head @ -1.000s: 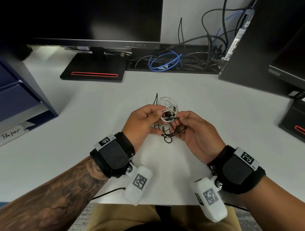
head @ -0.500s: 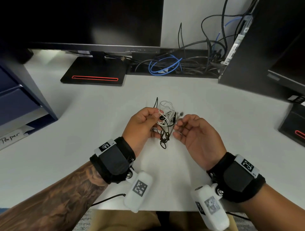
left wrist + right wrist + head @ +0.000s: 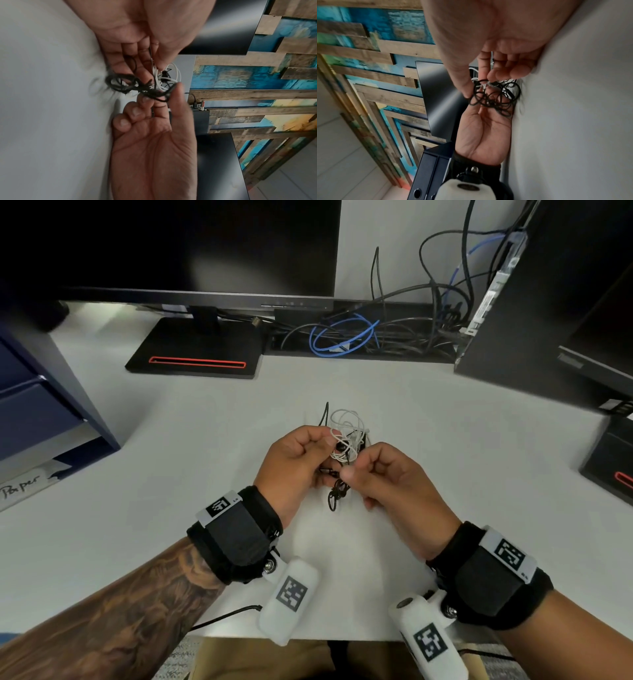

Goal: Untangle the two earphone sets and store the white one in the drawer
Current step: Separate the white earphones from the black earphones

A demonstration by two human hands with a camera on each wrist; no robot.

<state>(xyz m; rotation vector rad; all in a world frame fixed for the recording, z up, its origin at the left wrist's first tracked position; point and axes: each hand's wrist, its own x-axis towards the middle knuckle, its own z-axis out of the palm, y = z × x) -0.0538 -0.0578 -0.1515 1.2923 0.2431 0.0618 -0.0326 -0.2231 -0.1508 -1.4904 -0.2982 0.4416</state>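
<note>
You hold the tangle just above the white bench (image 3: 445, 440), in front of you, so the loops hang free and you can see which cord crosses which. Your left hand (image 3: 294, 463) anchors the knot, its grip narrow, thumb and fingers pinching the white earphones (image 3: 346, 422), whose loops stand up and away from you. Your right hand (image 3: 394, 481) has its grip closed on a strand of the black earphones (image 3: 337, 494), probably to draw it out. The black coils dangle toward you, so the bundle's long axis runs near to far. The blue drawer unit (image 3: 41, 419) waits at your far left.
</note>
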